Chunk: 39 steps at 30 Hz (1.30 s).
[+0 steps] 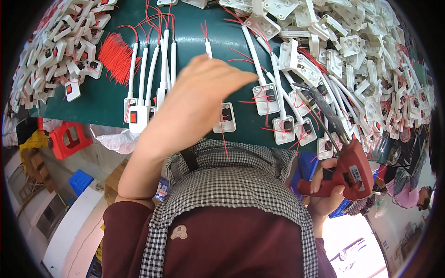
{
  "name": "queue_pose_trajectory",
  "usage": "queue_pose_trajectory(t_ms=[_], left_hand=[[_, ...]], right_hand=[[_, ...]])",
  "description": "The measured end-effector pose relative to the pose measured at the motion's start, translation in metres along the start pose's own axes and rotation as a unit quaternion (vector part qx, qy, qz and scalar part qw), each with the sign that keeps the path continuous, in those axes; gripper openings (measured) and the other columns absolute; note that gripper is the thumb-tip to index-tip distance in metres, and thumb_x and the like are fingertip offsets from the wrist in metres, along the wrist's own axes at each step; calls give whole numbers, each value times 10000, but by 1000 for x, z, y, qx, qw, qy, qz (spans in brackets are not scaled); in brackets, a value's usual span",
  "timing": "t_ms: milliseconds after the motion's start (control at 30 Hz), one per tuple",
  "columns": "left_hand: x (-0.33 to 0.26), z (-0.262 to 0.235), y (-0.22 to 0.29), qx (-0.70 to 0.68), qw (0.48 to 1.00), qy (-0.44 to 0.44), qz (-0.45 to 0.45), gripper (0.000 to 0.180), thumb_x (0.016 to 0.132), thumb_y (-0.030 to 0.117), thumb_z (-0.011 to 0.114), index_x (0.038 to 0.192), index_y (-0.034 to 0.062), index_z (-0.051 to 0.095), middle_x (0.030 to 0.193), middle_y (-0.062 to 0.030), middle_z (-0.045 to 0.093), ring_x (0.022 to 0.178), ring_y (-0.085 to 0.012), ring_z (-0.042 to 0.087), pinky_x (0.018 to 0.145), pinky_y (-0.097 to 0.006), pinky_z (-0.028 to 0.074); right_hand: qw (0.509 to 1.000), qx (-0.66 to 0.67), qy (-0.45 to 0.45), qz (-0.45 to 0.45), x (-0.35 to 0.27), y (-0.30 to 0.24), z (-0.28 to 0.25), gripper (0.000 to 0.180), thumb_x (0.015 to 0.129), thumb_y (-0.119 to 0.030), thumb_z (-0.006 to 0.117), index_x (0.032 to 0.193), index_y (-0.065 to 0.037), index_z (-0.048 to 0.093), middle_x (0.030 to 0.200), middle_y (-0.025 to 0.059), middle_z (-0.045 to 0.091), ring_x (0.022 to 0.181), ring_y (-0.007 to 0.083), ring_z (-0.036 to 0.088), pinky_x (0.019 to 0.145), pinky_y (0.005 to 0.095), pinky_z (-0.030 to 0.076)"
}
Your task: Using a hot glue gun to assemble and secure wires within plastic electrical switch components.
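My right hand [324, 187], at the right, is wrapped round the red pistol-shaped body of a soldering gun [354, 171]. Its long metal rods and dark tip point up and to the left over the bench. At the centre my left hand [204, 88] is above a white tube [208, 47] with red wires at its far end. An open white switch housing [225, 118] lies just below that hand, a red wire hanging from it over the bench edge. The back of the hand hides most of its fingers, so whether they grip anything does not show.
Several tubed housings [265, 99] lie right of centre, others [139, 118] at left. Loose red wires [118, 58] lie bundled beyond. Piles of white switch parts [60, 51] and housing pieces [361, 41] flank the green bench [194, 28]. A red stool [69, 139] stands at lower left.
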<state>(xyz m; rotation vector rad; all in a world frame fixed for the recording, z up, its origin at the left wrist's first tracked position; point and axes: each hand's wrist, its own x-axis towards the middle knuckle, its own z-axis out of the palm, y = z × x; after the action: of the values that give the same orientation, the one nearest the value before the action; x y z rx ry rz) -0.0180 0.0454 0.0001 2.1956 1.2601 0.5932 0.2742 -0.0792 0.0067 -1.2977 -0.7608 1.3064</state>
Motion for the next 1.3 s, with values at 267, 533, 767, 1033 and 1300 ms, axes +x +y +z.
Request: queue_pose_trajectory(t_ms=[267, 533, 767, 1033, 1300], left_hand=[[-22, -4, 1, 136, 988, -69, -13, 391, 644, -44, 637, 1025, 42, 607, 907, -87, 575, 893, -278, 530, 815, -373, 427], [15, 57, 35, 54, 997, -44, 45, 215, 739, 69, 585, 935, -18, 590, 891, -130, 578, 910, -294, 545, 809, -376, 452], [8, 66, 42, 17, 1000, 21, -8, 171, 752, 31, 568, 919, 1, 585, 901, -126, 585, 913, -306, 539, 812, -388, 441], [-63, -29, 42, 277, 952, 33, -125, 532, 640, 59, 725, 1147, 81, 567, 1159, -104, 521, 1005, -268, 515, 883, -398, 390], [-88, -16, 23, -1, 964, 152, -217, 452, 700, -34, 666, 1133, 37, 558, 1108, -104, 508, 804, -217, 584, 686, -307, 485]], right_hand=[[996, -37, 6, -85, -3, -3, 7, 665, 864, -492, 551, 1096, 111, 397, 957, 168, 540, 472, 94, 465, 373, 174, 377], [992, -11, -21, -127, -9, -2, -11, 613, 885, -443, 545, 1131, 94, 382, 1046, 186, 534, 489, 95, 470, 372, 182, 387], [988, 1, 2, -154, -22, -5, -21, 667, 874, -423, 574, 1211, 96, 326, 1042, 203, 524, 477, 126, 477, 368, 196, 375], [983, -25, -25, -181, -18, -8, -13, 594, 924, -407, 487, 1222, 80, 324, 1091, 183, 512, 519, 89, 464, 376, 174, 380], [985, -17, -25, -170, -16, -7, -15, 610, 917, -423, 497, 1207, 88, 330, 1089, 182, 498, 519, 86, 446, 395, 183, 369]])
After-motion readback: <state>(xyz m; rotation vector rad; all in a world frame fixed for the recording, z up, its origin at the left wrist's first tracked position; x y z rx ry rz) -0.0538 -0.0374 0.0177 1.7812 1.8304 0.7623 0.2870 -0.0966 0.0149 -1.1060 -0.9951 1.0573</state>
